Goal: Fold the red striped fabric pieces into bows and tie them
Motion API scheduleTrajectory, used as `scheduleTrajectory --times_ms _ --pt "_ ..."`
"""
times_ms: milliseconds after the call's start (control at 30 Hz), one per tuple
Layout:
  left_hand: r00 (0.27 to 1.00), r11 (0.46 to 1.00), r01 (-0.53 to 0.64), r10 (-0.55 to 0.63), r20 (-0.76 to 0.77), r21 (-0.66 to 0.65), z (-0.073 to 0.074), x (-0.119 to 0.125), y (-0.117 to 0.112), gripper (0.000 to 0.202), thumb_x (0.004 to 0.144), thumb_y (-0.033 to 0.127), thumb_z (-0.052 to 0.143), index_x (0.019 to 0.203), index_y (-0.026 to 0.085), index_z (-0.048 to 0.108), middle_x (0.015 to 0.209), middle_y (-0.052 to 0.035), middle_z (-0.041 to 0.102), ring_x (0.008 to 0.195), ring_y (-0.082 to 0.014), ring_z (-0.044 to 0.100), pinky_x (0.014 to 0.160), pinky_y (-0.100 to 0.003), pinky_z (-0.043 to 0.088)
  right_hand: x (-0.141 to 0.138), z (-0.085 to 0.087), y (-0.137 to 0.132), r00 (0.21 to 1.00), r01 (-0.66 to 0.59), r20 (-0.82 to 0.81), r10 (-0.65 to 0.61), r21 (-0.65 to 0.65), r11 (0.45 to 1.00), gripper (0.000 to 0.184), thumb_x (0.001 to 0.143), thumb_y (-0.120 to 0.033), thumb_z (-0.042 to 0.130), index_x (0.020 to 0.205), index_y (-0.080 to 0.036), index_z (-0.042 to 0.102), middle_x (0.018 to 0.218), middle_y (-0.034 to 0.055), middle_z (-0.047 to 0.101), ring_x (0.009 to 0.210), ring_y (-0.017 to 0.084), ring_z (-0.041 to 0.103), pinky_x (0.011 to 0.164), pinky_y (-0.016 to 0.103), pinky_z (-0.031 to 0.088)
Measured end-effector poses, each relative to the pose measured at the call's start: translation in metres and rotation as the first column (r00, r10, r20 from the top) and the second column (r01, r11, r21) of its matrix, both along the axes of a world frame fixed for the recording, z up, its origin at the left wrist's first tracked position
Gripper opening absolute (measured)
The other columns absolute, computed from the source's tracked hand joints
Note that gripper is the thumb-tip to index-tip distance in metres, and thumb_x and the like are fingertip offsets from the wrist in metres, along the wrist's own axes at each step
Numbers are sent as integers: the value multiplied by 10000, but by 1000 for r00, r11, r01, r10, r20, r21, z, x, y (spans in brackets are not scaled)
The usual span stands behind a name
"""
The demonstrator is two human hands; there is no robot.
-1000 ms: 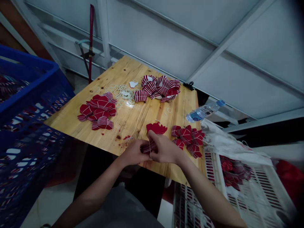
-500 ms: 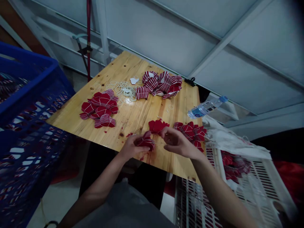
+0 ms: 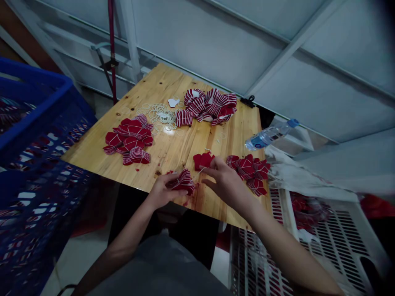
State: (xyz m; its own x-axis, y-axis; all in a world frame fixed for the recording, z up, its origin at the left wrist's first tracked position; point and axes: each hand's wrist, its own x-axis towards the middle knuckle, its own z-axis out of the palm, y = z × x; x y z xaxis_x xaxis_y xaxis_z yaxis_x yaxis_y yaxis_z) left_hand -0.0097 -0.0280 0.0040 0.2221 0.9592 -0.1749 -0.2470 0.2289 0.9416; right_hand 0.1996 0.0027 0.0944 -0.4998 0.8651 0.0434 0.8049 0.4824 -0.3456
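We note red fabric bundle [image 3: 182, 182] with white stripes; yellow pine table [image 3: 92, 154] with brown knots; blue crate [image 3: 37, 78]; white crate [image 3: 370, 232]

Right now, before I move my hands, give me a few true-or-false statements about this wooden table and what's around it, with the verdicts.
Your left hand holds a bundle of red-and-white striped fabric pieces. True.
Your right hand holds a clear plastic water bottle. False: the bottle lies beyond the table's right edge, apart from the hand.
A heap of pale rubber bands lies on the wooden table. True.
A blue plastic crate sits right of the table. False: it is on the left.
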Motion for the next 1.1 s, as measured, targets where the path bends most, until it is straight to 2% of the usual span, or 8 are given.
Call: scheduleTrajectory --times_ms 200,433,567,667,833,900,1000,1100 --pt "973 964 65 -4 -230 259 17 2 -7 330 633 147 770 962 167 769 980 -74 766 959 -264 696 935 -386 518 -1 1 0 912 -238 -406 48 -431 871 518 660 -253 814 1137 -231 614 860 -5 499 685 118 466 569 228 417" --pt "967 956 -10 84 -240 294 4 6 -12 368 641 196 785 1005 152 754 1036 -97 756 984 -265 693 924 -357 524 -18 -28 -11 666 -209 -724 -181 -414 886 260 708 -251 750 694 -202 495 757 -28 422 625 97 416 507 213 318" --pt "961 910 -8 122 -250 414 -5 -3 -8 336 646 215 787 973 146 761 1011 -109 765 966 -267 708 925 -381 535 -5 -21 -18 826 -185 -562 34 -214 959 223 799 -156 677 610 -169 560 795 5 449 696 114 479 585 236 362" --pt "940 873 16 152 -304 487 -4 -4 -8 318 677 184 764 994 162 762 1021 -100 767 978 -258 711 954 -391 528 5 -13 -27 947 -84 -317 51 -92 992 146 849 -162 665 708 -167 629 828 16 459 703 118 480 623 251 368" --pt "905 861 57 168 -390 505 0 2 -13 316 675 126 745 987 172 764 1009 -92 770 946 -243 718 886 -360 563 14 -8 -36 997 -82 -15 81 -81 993 192 884 -256 658 720 -157 665 838 44 490 710 146 491 633 276 374" --pt "908 856 56 170 -383 514 0 4 -13 329 660 89 731 975 177 764 991 -87 772 925 -238 720 862 -357 568 18 -8 -35 997 -72 -29 70 -103 992 92 855 -248 694 893 -165 701 876 49 504 731 156 505 652 279 400" --pt "930 871 38 149 -336 490 0 9 -16 334 629 71 737 943 182 769 975 -81 774 918 -237 718 870 -356 558 20 -14 -29 978 -121 -193 83 -195 973 556 731 -286 817 1237 -176 613 950 53 505 814 181 533 731 303 457" --pt "978 941 -57 119 -169 333 0 19 -21 365 570 99 789 926 180 767 972 -73 770 929 -240 710 898 -356 541 10 -28 -22 898 -227 -432 88 -280 933 774 585 -351 901 1277 -198 591 984 45 493 891 200 539 802 330 480"
